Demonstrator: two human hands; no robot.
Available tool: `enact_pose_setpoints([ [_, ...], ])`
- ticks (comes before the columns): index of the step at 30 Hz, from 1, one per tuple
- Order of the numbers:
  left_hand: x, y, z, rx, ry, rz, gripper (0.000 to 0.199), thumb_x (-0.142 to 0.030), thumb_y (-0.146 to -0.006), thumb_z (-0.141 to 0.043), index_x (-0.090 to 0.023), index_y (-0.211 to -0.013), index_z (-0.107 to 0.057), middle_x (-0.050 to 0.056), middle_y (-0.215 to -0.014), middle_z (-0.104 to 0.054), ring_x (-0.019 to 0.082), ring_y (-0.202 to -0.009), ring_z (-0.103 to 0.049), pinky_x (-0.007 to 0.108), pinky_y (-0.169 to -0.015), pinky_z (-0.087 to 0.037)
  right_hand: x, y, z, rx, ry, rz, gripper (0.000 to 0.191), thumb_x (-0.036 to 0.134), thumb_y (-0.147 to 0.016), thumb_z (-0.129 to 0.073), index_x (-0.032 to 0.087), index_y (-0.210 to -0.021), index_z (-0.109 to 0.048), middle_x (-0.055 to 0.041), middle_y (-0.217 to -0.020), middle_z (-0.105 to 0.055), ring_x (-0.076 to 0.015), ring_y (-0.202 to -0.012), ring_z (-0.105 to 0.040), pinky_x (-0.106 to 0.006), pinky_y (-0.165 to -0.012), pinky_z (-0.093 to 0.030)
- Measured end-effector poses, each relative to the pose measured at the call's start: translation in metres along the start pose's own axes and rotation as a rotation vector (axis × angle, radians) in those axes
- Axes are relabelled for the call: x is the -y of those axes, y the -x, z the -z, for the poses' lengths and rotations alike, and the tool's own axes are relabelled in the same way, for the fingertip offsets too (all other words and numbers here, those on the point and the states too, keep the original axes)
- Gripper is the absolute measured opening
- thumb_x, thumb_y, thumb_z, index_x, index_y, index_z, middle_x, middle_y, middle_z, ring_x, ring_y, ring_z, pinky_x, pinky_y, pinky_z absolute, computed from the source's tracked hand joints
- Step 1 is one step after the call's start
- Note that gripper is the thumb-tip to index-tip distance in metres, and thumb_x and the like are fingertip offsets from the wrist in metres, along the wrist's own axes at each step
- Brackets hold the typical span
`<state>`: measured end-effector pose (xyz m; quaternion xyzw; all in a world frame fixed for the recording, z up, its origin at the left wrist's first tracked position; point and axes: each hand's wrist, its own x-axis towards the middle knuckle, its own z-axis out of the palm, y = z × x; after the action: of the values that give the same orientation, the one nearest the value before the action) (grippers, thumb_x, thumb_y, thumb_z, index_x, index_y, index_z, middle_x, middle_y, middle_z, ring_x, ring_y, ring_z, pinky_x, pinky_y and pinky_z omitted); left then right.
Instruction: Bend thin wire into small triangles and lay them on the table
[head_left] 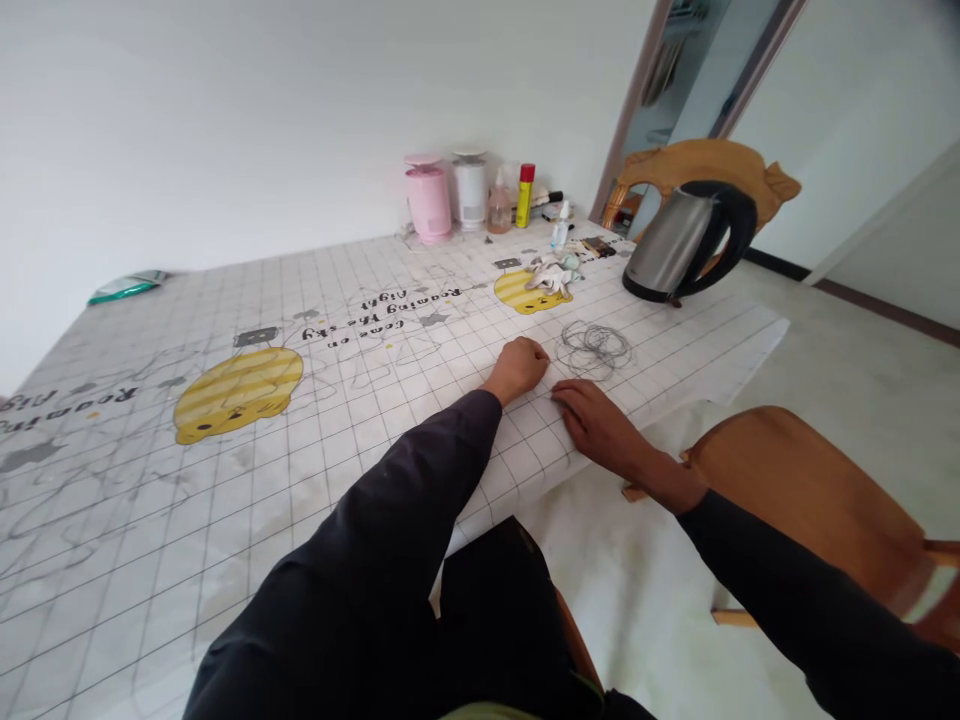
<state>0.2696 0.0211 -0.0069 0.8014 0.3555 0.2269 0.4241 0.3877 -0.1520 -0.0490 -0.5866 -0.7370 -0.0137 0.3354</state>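
A loose tangle of thin dark thread or wire (596,350) lies on the checked tablecloth (420,400), just beyond my hands. My left hand (519,368) is closed on the cloth to the left of the tangle, its fingers curled in. Close by, near the table's front edge, my right hand (600,425) has its fingers bent and pressed together, the tips pointing at my left hand. A small gap separates the two hands. Whatever either hand pinches is too fine or too hidden to make out.
A steel kettle (671,245) stands at the right table edge. White-grey gloves or cloth (553,273) lie behind the tangle. Along the wall are a pink canister (428,203), a white canister (470,192), bottles and a yellow spray can (525,200). A wooden chair (802,500) is at right.
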Motion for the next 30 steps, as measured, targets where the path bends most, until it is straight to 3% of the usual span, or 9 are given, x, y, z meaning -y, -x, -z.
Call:
enact_pose_setpoints([
  [7, 0.016, 0.01, 0.012, -0.064, 0.353, 0.07, 0.015, -0.022, -0.099, -0.073, -0.015, -0.085, -0.075, 0.003, -0.069, -0.07, 0.013, -0.059, -0.059, 0.028, -0.066, -0.055, -0.003, 0.004, -0.001, -0.05, 0.016, -0.029, 0.033, 0.022, -0.111, -0.043, 0.022, -0.131, -0.069, -0.0196, -0.13, -0.071, -0.0345, -0.124, -0.066, -0.06, -0.111, -0.057],
  [13, 0.012, 0.019, 0.011, -0.081, 0.604, 0.149, 0.014, -0.019, -0.102, -0.072, -0.016, -0.09, -0.066, 0.003, -0.071, -0.07, 0.014, -0.064, -0.07, 0.027, -0.067, -0.059, -0.002, 0.003, -0.003, -0.053, 0.023, -0.012, 0.033, 0.019, -0.111, -0.042, 0.02, -0.13, -0.069, -0.0202, -0.128, -0.071, -0.0343, -0.121, -0.066, -0.057, -0.108, -0.058],
  [19, 0.008, 0.023, 0.013, -0.201, 0.805, 0.219, 0.009, -0.017, -0.107, -0.064, -0.018, -0.099, -0.06, 0.0, -0.075, -0.067, 0.015, -0.064, -0.074, 0.028, -0.067, -0.062, 0.002, 0.003, -0.002, -0.056, 0.024, -0.034, 0.035, 0.019, -0.11, -0.042, 0.022, -0.134, -0.068, -0.0193, -0.132, -0.072, -0.0348, -0.126, -0.067, -0.06, -0.111, -0.058],
  [25, 0.005, 0.034, 0.033, -0.198, 0.689, 0.217, 0.01, -0.017, -0.106, -0.065, -0.017, -0.096, -0.064, 0.001, -0.07, -0.067, 0.014, -0.056, -0.069, 0.028, -0.063, -0.06, 0.006, 0.002, -0.003, -0.083, 0.021, -0.032, 0.043, 0.02, -0.11, -0.044, 0.022, -0.15, -0.059, -0.021, -0.151, -0.065, -0.0347, -0.145, -0.06, -0.062, -0.124, -0.05],
  [30, 0.016, 0.06, 0.069, -0.261, 0.53, 0.181, 0.01, -0.018, -0.103, -0.069, -0.017, -0.093, -0.066, 0.002, -0.069, -0.069, 0.014, -0.053, -0.067, 0.028, -0.057, -0.057, 0.0, -0.001, -0.002, -0.065, 0.021, -0.124, 0.04, 0.024, -0.105, -0.048, 0.021, -0.142, -0.064, -0.0208, -0.144, -0.071, -0.0374, -0.138, -0.066, -0.065, -0.12, -0.052],
])
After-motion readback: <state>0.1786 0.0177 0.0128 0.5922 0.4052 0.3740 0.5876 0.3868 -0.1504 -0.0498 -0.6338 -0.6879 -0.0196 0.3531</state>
